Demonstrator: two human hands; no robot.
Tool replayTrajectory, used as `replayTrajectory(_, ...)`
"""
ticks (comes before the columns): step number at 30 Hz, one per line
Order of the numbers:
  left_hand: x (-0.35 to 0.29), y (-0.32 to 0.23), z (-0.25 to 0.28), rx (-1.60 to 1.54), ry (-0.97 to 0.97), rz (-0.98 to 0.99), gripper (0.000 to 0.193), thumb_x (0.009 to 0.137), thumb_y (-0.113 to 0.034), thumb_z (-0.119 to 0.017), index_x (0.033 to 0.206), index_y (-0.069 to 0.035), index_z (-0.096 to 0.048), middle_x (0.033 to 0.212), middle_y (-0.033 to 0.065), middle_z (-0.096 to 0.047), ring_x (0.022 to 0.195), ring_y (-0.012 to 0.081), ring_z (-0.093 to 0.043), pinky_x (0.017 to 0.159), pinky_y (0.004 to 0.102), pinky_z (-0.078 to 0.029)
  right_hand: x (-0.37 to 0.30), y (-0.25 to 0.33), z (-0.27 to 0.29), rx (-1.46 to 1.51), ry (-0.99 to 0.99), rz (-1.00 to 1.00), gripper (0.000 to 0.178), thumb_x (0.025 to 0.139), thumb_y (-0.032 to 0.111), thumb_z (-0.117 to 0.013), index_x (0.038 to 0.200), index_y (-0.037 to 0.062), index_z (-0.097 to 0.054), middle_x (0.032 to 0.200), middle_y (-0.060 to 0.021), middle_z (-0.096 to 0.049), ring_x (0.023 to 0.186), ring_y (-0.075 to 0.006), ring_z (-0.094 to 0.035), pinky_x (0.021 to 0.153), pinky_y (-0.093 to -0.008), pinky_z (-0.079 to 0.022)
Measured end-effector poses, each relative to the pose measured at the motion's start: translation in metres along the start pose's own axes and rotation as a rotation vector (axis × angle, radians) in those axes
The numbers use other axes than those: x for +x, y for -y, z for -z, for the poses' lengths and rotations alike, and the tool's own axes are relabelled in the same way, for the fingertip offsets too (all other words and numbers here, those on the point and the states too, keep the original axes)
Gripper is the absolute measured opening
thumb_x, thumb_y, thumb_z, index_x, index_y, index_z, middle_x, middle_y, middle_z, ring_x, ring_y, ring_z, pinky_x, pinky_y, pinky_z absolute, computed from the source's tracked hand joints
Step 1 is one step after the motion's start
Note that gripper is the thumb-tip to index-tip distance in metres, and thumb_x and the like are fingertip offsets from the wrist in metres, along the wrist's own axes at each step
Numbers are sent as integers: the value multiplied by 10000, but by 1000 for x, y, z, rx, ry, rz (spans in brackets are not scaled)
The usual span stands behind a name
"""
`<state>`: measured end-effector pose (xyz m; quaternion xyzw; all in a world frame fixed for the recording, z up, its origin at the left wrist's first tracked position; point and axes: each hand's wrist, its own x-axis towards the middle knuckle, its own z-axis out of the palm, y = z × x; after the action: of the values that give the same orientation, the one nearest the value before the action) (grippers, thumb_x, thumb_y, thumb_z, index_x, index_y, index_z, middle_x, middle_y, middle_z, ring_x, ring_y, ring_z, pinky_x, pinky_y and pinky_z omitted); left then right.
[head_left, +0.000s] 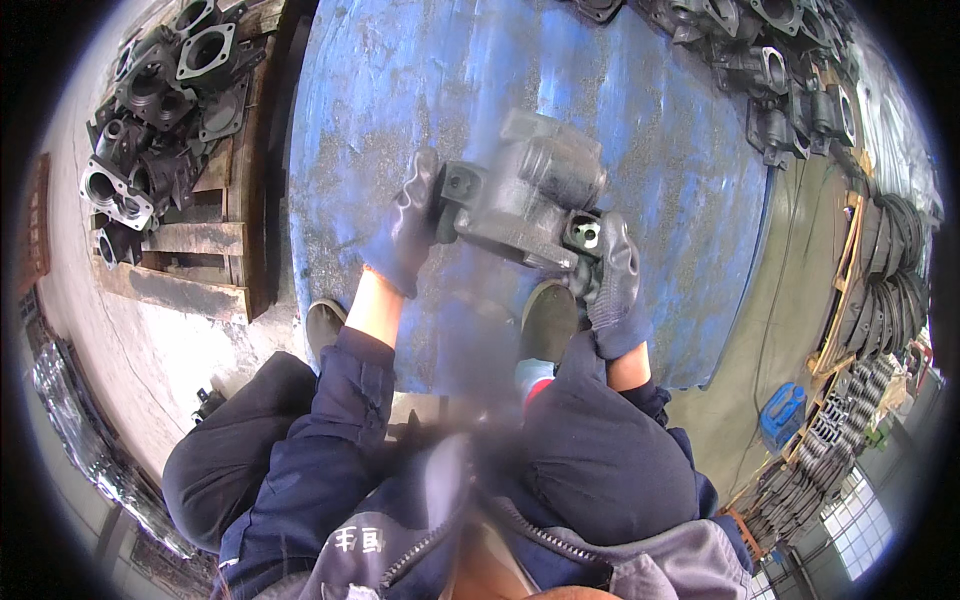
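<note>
A dark grey metal casting [530,190], shaped like a housing with side lugs, is held out in front of me over a worn blue surface [400,90]. My left hand [408,215], in a dark glove, grips the lug on its left side. The glove of my right hand [617,275] is wrapped round the lower right part, beside a flange with a bright drilled face [582,234]. Both hands are closed on the same casting, and some fingers are hidden behind it. A blurred haze covers the area just below the part.
A wooden pallet [195,240] at the left carries a heap of similar castings [150,90]. More castings [770,70] lie at the far right of the blue surface. A blue jug [783,415] stands at right, near stacked dark curved parts [890,270]. My shoes [550,318] rest near the front edge.
</note>
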<state>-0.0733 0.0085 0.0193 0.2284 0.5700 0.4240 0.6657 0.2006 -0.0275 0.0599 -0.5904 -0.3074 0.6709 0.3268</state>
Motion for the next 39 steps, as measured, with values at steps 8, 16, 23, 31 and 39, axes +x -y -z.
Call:
replayTrajectory(8,-1,11,1,-17,14,33,768,911,-756,-414,1142,-62,-649,926,17,-636,719,95,-525,582,258,-436,-2,26,-24,-97,-49,249,520,943,478,-555,1150,1,-581,757,8,-574,576,-44,-473,515,-202,-382)
replayTrajectory(16,24,58,17,112,56,-245,505,968,-373,-559,1318,-10,-521,1162,82,-631,996,165,-616,855,302,-523,1,47,-38,-231,91,141,425,836,188,-706,1201,24,-565,1022,-74,-646,884,-161,-622,769,-292,-517)
replayTrajectory(23,13,65,20,-17,107,-181,510,949,-199,-612,1396,-14,-451,1268,86,-586,1133,199,-578,994,334,-494,-3,59,-71,-693,-21,440,425,851,208,-738,1194,23,-568,1000,-166,-692,958,-260,-691,817,-352,-529)
replayTrajectory(31,-11,75,12,0,79,-63,508,974,-263,-566,1403,-22,-439,1278,97,-577,1139,213,-576,1009,351,-486,-10,75,-97,-1192,172,621,486,815,126,-706,1280,119,-562,1038,-239,-629,746,-309,-647,597,-405,-512)
replayTrajectory(39,-31,88,2,-29,57,16,515,1000,-327,-521,1410,-30,-427,1288,107,-568,1145,226,-573,1024,368,-479,-31,63,-109,-1450,202,1033,585,815,74,-617,1376,219,-534,1038,-263,-558,616,-254,-553,509,-356,-434)
